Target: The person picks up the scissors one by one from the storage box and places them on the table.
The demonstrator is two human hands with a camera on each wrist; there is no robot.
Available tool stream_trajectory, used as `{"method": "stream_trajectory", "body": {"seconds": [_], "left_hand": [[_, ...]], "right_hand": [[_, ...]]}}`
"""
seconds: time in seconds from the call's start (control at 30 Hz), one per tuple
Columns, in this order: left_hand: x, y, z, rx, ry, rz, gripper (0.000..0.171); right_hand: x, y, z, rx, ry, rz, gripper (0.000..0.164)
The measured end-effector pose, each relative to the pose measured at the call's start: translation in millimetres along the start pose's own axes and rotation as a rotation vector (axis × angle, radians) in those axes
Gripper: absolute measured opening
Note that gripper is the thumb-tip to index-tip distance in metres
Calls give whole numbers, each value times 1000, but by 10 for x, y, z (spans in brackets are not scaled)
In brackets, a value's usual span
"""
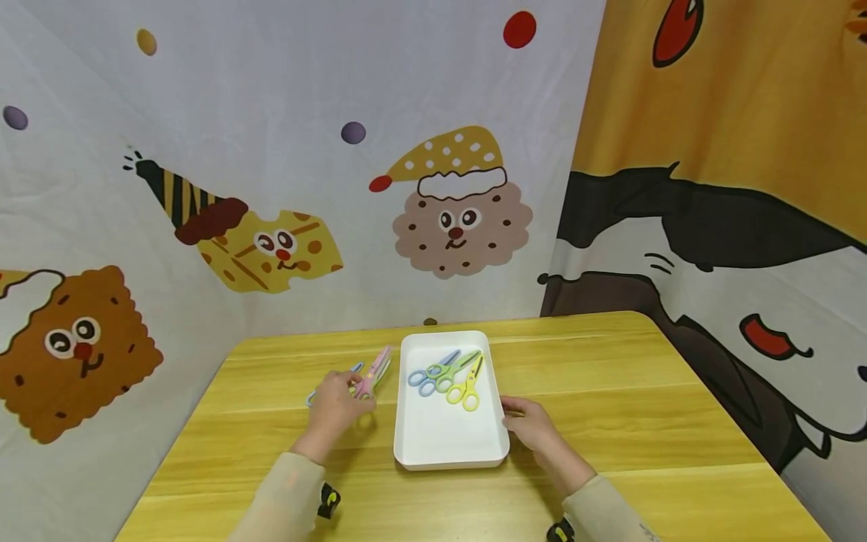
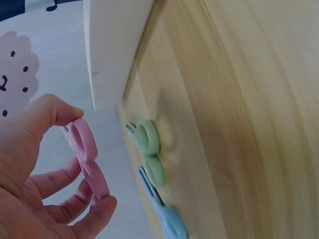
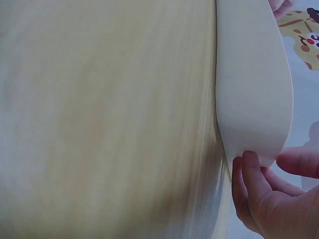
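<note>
Left hand (image 1: pixel 335 406) pinches pink scissors (image 2: pixel 97 179) above worktop (image 1: pixel 609 421); three pairs (image 1: pixel 455 369) already in white tray (image 1: pixel 450 436) right of it, green scissors (image 2: pixel 149 153) and blue scissors (image 2: pixel 166 213) below it left out, right hand (image 1: pixel 531 423) holding tray's edge.

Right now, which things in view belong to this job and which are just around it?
Likely part of the job:
pink scissors, in the left hand
tray, touched by the right hand
inside it: blue pair, green pair, yellow pair
outside it: green scissors, blue scissors

Just around it:
table
cartoon backdrop
</note>
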State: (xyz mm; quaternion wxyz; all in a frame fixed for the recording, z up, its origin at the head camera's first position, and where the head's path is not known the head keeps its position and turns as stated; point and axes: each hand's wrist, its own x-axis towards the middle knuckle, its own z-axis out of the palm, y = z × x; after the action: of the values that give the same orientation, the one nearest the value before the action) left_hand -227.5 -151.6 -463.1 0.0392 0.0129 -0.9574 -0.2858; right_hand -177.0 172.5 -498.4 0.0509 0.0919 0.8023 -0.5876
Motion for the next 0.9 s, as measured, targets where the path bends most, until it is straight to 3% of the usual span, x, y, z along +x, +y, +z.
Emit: {"method": "stream_trajectory", "body": {"seconds": [0.23,0.9], "left_hand": [[57,-159,-21,24,3,14,53],[168,-555,-101,87,18,-26,53]], "right_hand": [[7,3,1,-1,-1,3,40],[18,7,0,-17,-1,-6,40]]}}
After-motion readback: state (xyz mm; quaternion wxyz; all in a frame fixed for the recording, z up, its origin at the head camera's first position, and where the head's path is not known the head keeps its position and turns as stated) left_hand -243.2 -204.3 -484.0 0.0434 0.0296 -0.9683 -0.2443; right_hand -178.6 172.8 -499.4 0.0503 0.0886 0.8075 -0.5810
